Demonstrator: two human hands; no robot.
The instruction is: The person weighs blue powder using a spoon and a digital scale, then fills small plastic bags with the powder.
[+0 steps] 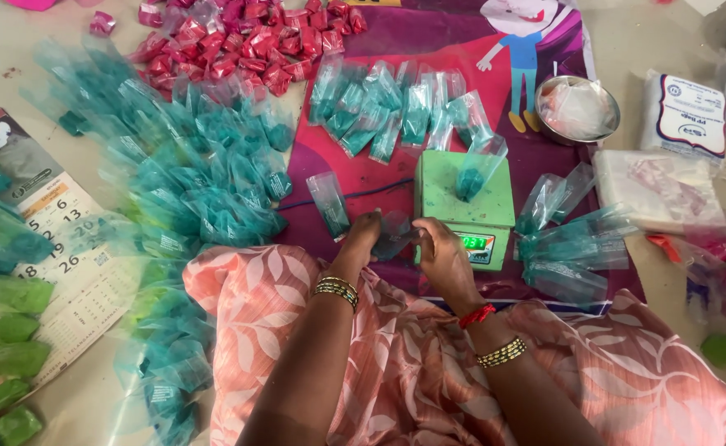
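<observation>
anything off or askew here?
Nothing spilled or damaged. One teal pouch leans tilted on the green scale, top overhanging its back edge. Both hands, left and right, hold another pouch in front.

Teal packet (393, 235) blurred between both hands; fingers (368, 223) partly hidden; green packets (0, 363) cut off at left edge.

- A home packing spot on the floor (627, 33), worked sitting down.
- A small green weighing scale (464, 202) stands on a purple printed mat (429, 33).
- Left of the scale: heaps of teal powder packets (206, 173).
- Beyond the scale: red packets (247, 41).
- Right of it: a steel bowl (577, 109).
</observation>
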